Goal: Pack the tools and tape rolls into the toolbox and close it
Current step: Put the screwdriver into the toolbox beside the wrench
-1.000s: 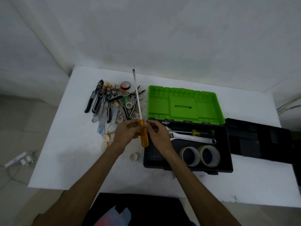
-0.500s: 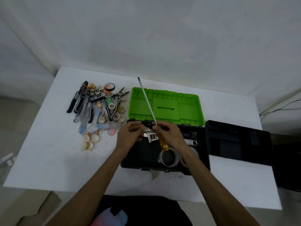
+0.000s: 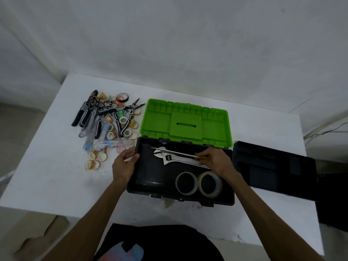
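- Your right hand pinches the orange-handled screwdriver, which lies across the adjustable wrench inside the open toolbox.
- Your left hand grips the toolbox's left wall.
- Two tape rolls sit near the toolbox's front wall.
- More tools are piled on the table, left of the green lid.
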